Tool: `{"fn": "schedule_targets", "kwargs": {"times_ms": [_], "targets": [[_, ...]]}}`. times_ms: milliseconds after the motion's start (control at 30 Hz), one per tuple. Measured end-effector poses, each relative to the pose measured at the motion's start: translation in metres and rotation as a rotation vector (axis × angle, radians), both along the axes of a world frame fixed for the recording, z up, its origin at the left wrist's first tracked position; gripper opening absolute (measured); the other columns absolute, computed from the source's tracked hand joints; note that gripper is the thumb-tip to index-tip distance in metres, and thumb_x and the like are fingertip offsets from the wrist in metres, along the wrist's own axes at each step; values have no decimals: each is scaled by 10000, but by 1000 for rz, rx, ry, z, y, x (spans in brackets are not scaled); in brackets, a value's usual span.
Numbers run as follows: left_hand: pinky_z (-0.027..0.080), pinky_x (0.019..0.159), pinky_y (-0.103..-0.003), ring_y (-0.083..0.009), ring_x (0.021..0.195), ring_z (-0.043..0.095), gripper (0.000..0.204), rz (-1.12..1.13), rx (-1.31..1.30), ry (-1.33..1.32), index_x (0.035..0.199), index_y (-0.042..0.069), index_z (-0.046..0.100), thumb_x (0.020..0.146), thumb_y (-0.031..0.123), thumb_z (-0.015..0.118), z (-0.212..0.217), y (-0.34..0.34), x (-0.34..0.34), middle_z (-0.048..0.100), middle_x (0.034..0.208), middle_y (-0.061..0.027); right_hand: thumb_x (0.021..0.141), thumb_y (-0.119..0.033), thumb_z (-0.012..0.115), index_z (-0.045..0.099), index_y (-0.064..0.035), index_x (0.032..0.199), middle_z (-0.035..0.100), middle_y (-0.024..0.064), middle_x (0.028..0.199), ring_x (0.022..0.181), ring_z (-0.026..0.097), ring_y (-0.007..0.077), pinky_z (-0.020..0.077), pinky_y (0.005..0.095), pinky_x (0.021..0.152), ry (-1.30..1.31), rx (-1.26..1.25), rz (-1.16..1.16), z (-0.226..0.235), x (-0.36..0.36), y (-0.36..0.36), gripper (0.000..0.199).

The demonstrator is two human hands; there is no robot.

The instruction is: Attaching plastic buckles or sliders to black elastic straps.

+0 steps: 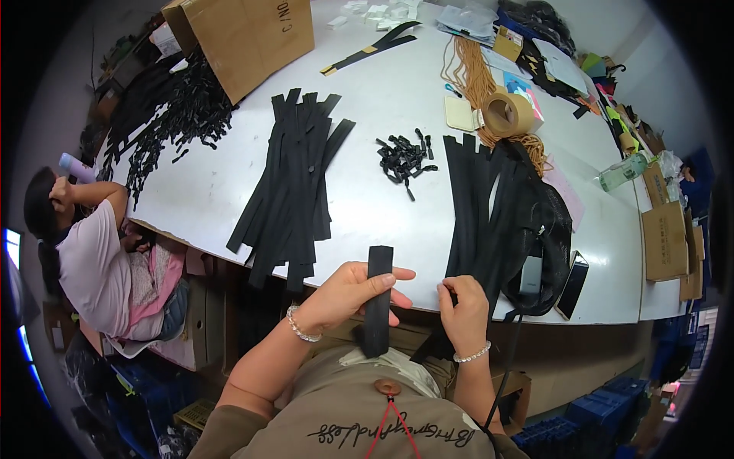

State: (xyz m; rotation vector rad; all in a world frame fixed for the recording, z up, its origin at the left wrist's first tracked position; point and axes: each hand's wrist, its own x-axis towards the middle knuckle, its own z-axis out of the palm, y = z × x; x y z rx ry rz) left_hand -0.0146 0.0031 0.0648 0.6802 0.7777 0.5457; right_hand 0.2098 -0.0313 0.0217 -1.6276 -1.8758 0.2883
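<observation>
A black fabric strip [376,321] hangs upright over my lap, gripped by my left hand [340,297] with the thumb pressed on its front. My right hand [466,310] is closed, fingers curled in, just beyond the table's front edge; whatever it may hold is hidden. To the left lies a loose pile of long black strips [294,183]. Another bundle of black strips [466,203] lies at the right, close to my right hand. Between the two piles sits a small heap of shiny black plastic pieces [403,158].
The white table [359,214] spreads ahead. On it are a cardboard box [248,42], many black corded pieces [195,107], a tape roll [508,115], tan cord [468,69], a black mesh bag [547,206], a phone [573,284] and a bottle [621,173]. Someone sits [95,260] at left.
</observation>
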Motion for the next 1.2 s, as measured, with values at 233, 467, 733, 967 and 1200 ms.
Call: {"fn": "schedule_targets", "kwargs": {"times_ms": [233,467,733,967,1200], "targets": [[556,577,-231,-177,629,662,350,-73,-40,-91,1202,-58,502,943,175,468,0,-9,-2,667,853,-155,850,-47,564,623,28,876,606,97,818,694,576,179,449,268,622,571,-182,72,20,-20,4,99],[527,590,-223,-138,641,647,331,-173,-39,-34,1172,6,545,939,235,490,-5,-16,4,668,838,-104,876,-63,568,627,34,928,591,21,817,679,520,33,422,183,553,1140,-536,183,31,-43,14,125],[363,513,-256,-86,560,403,364,-79,684,433,746,-12,529,962,267,440,-11,-17,10,483,583,-29,836,-18,576,568,4,789,502,-45,633,570,445,10,362,187,487,905,-563,303,18,-34,7,52],[337,507,-237,-60,565,343,381,343,513,250,707,-2,497,977,249,400,-45,-29,38,412,588,32,815,35,552,556,13,798,530,37,653,549,463,74,384,196,523,624,39,197,10,-53,-2,28],[325,487,-197,-29,550,387,412,468,498,290,720,28,530,991,280,349,-46,-17,37,467,603,36,873,16,452,507,11,891,572,83,810,653,541,109,473,241,604,918,56,76,-8,-69,-10,58]]}}
